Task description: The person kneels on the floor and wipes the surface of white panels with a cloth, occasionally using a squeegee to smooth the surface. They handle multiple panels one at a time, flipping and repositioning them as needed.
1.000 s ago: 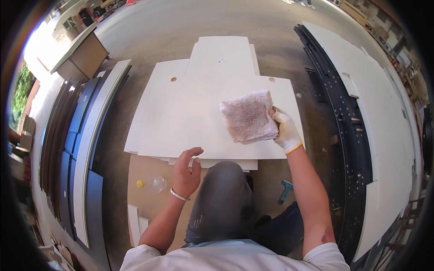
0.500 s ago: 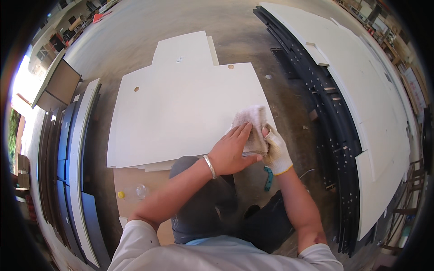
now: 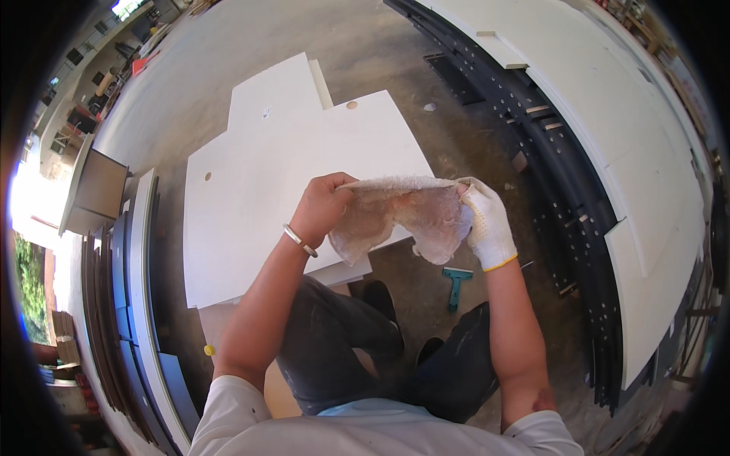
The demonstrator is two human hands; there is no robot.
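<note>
A stained, fluffy whitish cloth (image 3: 403, 209) hangs spread between my two hands, its top edge pulled taut and its lower edge drooping. My bare left hand (image 3: 325, 205), with a silver bangle at the wrist, pinches one upper corner. My right hand (image 3: 484, 220), in a white knitted glove with a yellow cuff, grips the other upper corner. Below and behind the cloth lies a large white panel (image 3: 296, 144) with a narrower part at its far end and round holes near its corners. A teal scraper (image 3: 456, 287) rests on the floor below my right hand.
To the right, black drilled strips (image 3: 566, 197) lie along a long stack of white panels (image 3: 608, 99). On the left stand blue and white boards (image 3: 141, 258) on edge, with a box-like cabinet (image 3: 95, 190) beyond. A yellow cap (image 3: 209, 350) is near my left forearm.
The folded cloth has been opened out and lifted, and my hands have moved apart to its two corners. My left hand no longer lies flat on it. The view has shifted slightly.
</note>
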